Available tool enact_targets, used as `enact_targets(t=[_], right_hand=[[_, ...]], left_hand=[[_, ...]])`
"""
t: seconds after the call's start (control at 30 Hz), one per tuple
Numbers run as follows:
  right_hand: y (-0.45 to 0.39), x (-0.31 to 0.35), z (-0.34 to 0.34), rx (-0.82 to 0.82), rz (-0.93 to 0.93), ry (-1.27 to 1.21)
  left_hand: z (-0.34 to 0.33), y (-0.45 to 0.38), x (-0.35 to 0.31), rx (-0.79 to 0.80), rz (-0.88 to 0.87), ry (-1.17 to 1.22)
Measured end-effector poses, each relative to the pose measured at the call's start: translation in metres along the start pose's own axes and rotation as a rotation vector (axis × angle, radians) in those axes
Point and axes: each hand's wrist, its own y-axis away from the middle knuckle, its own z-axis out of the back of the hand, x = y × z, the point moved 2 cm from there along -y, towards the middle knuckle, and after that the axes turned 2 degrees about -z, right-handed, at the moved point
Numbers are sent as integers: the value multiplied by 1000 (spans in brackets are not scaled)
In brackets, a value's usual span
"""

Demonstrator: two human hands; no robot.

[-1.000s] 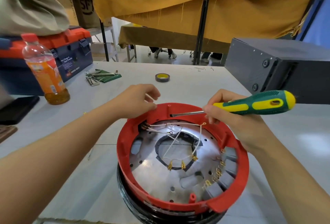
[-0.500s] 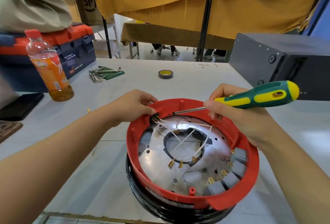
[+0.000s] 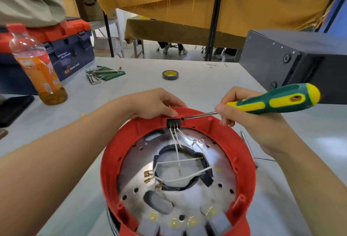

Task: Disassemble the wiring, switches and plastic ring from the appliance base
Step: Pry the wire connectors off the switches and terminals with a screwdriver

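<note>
On the far rim of the red plastic ring (image 3: 244, 151), the person's left hand (image 3: 150, 104) is bracing the ring just behind a small black connector block (image 3: 173, 123), fingers curled over the edge and pressing on it. The right hand (image 3: 249, 119) is gripping a green and yellow screwdriver (image 3: 272, 100), fingers clenched around the front of its handle. Compared with half a second ago, the flat blade is now sitting right beside the block rather than hovering further to the right, and the appliance base (image 3: 178, 170) is lying nearer and turned, so the block is facing the person squarely. That likely means prying the block out of its slot is the step in hand. White wires (image 3: 180, 160) are running from the block across the metal plate to brass terminals, and grey switches (image 3: 217, 222) are sitting in the near rim, so most of the stripping looks undone. The base is resting on the counter (image 3: 197, 85), with a roll of tape (image 3: 170, 75) well beyond it.
</note>
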Motion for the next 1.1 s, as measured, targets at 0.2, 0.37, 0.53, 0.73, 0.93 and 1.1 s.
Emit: enact_targets(t=[0.2, 0.37, 0.53, 0.73, 0.93, 1.1], right_hand=[[-3, -9, -3, -5, 9, 10], [-8, -10, -2, 39, 30, -8], [-10, -13, 1, 59, 27, -9], [-7, -14, 3, 98, 32, 37], [-9, -13, 1, 157, 34, 96], [-15, -13, 0, 168, 38, 76]], left_hand=[[-4, 2, 2, -109, -10, -141], [-5, 6, 8, -132, -10, 71], [-6, 4, 8, -129, -43, 90], [-5, 1, 7, -106, -51, 101], [-5, -1, 7, -103, -66, 87], [-6, -1, 6, -104, -77, 61]])
